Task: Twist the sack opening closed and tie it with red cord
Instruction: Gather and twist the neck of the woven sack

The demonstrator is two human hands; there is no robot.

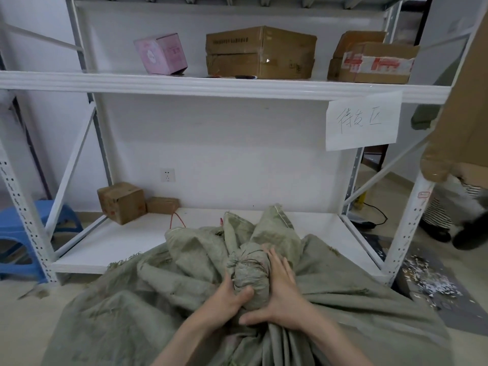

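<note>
White shelving (pixel 211 85) stands before me; the grey-green sack (pixel 158 299) lies on the floor, its twisted neck over the front edge of the lower shelf (pixel 118 241). My left hand (pixel 227 295) grips this neck, thumb curled on it, and my right hand (pixel 284 297) presses straight fingers (pixel 277 262) against its other side. Red cord (pixel 176 220) lies on the shelf just behind the sack.

Left hand (pixel 227 295), right hand (pixel 284 294), both bare (forearms (pixel 190 336) too)
</note>
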